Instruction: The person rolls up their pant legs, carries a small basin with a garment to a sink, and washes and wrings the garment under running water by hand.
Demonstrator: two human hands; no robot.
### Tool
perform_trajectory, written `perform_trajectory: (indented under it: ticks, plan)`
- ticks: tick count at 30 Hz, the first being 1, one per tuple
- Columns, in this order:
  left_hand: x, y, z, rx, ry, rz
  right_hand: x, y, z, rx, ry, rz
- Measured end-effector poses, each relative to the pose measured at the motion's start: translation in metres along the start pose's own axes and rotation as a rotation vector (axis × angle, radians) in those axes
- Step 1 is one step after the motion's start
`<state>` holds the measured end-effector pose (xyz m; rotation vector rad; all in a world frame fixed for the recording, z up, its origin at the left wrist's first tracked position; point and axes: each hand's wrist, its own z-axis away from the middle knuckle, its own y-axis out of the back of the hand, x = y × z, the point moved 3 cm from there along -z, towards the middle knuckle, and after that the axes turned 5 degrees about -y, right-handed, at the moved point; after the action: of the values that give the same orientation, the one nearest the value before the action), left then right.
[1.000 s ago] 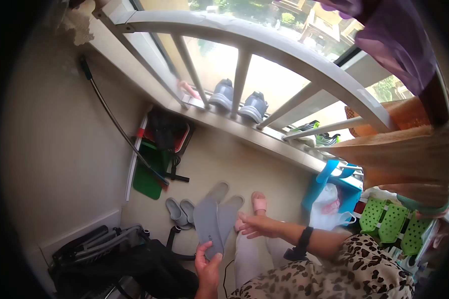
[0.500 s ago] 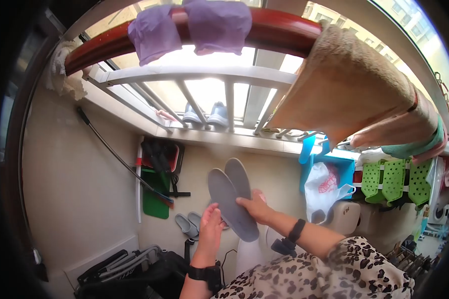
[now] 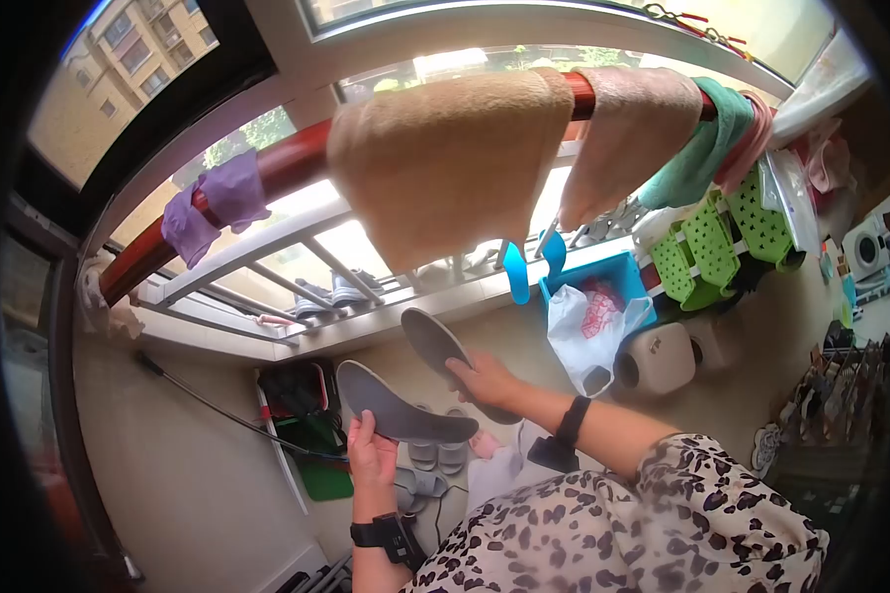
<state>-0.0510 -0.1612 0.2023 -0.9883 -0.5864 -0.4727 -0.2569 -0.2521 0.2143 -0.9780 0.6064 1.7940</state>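
Note:
A grey insole (image 3: 400,413) lies slanted in my left hand (image 3: 372,457), the thumb on its upper face and the fingers beneath. My right hand (image 3: 487,381) grips a second grey insole (image 3: 433,339) near its middle, farther forward and to the right. The two insoles are apart, with a gap between their front ends. Part of the second one's rear is hidden behind my right hand. Below them on the floor, grey slippers (image 3: 422,455) stand near my bare foot (image 3: 484,443).
A red rail (image 3: 302,158) with towels runs ahead, above a white railing (image 3: 257,237). Right of my hands stand a blue bin (image 3: 618,267) with a white plastic bag (image 3: 574,341), a beige stool-like object (image 3: 655,361) and green baskets (image 3: 697,257). A dustpan (image 3: 316,474) is at left.
The insoles, overlapping before in my right hand with my left beside them, are now separated, one in each hand. My view has turned to the right.

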Motion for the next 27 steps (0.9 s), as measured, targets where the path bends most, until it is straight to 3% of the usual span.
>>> perform_trajectory:
  ticks: [1,5,9,10,13,16,19,22,25,27]
  plan:
    - [-0.002,-0.006,0.000,-0.025,0.012,-0.025,0.004,0.007,0.001,0.026,-0.065,-0.017]
    - [-0.026,-0.027,-0.004,-0.068,0.116,-0.118,0.062,0.020,-0.027,0.272,0.189,0.120]
    - [-0.065,-0.048,-0.013,-0.100,0.252,-0.178,0.075,0.037,-0.020,0.217,0.199,0.231]
    - [-0.077,-0.051,-0.017,-0.113,0.278,-0.187,0.083,0.044,-0.023,0.048,0.114,0.322]
    - [-0.116,-0.058,-0.034,-0.097,0.292,-0.242,0.099,0.070,-0.014,-0.116,-0.004,0.132]
    - [-0.158,-0.073,-0.043,-0.046,0.378,-0.236,0.122,0.099,-0.005,-0.293,-0.370,-0.422]
    - [-0.203,-0.097,-0.045,0.020,0.427,-0.379,0.122,0.135,0.015,-0.295,-0.249,-0.422]
    - [-0.231,-0.128,-0.052,0.031,0.556,-0.684,0.155,0.170,0.023,-0.200,-0.341,-0.346]
    - [-0.265,-0.113,-0.094,0.113,0.371,-0.936,0.184,0.210,0.027,-0.077,-0.356,-0.314]
    - [-0.292,-0.102,-0.135,0.061,0.401,-0.920,0.207,0.232,0.028,-0.006,-0.357,-0.353]
